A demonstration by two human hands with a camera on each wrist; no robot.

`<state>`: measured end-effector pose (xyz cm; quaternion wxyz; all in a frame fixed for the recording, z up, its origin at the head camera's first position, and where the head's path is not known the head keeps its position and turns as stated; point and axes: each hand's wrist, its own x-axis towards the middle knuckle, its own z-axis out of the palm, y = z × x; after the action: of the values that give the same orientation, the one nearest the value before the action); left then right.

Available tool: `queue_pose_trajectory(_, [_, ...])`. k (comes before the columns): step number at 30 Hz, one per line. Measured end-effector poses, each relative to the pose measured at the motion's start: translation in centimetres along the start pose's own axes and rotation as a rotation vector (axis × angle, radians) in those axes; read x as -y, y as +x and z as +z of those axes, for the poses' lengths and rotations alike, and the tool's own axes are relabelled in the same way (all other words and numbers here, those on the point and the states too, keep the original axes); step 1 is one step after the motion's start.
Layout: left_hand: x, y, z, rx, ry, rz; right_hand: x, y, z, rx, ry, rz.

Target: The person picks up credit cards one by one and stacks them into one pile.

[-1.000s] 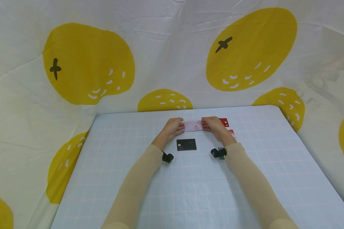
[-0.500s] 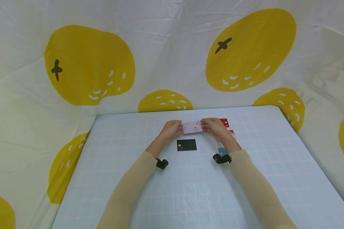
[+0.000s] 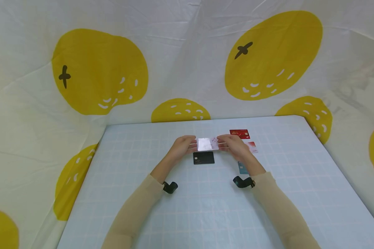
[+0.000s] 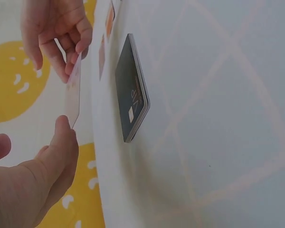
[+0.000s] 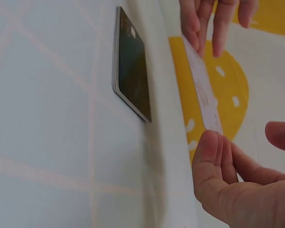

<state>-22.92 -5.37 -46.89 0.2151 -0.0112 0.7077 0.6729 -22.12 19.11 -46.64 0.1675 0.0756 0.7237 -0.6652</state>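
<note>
A pale pink flowered card (image 3: pixel 212 144), glare across its left part, is held level between both hands above the table. Its left end sits at the fingertips of the left hand (image 3: pixel 180 148); the right hand (image 3: pixel 236 148) holds the right end. In the right wrist view, the right hand's thumb (image 5: pixel 279 135) stands apart from the card. Just on the near side lies a black VIP card (image 3: pixel 204 158), a stack with layered edges in the left wrist view. Where the fingers meet the pink card is partly hidden.
On the right lie a red VIP card (image 3: pixel 243 134), a pink and white card (image 3: pixel 252 147) and a blue card (image 3: pixel 242 168), the last two partly covered by the right hand and wrist. Light checked cloth covers the table (image 3: pixel 202 214); a lemon-print curtain (image 3: pixel 187 62) hangs behind.
Both hands have drawn the pink card toward the person, up to the black stack. Its surface has tilted and now shines. More of the cards on the right shows.
</note>
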Motion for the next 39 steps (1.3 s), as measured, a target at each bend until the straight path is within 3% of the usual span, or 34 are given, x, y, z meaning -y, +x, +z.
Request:
queue_pose_trajectory(11, [1.2,-1.9,-0.5,0.013,-0.02,0.013,-1.4,-1.6,0.8,0.037,0.012,0.004])
queue_pose_trajectory(18, [2.0,-2.8,-0.4,0.004,-0.003,-0.018,-2.3,-1.9,1.0,0.06,0.025,0.022])
queue_pose_trajectory(25, [2.7,-2.9,-0.5,-0.008,-0.023,-0.002,-2.9,-2.0,1.4,0.088,0.034,0.011])
queue_pose_trajectory(39, [3.5,-2.7,-0.4,-0.029,-0.042,-0.052,-3.6,-1.7,1.6,0.082,0.052,0.052])
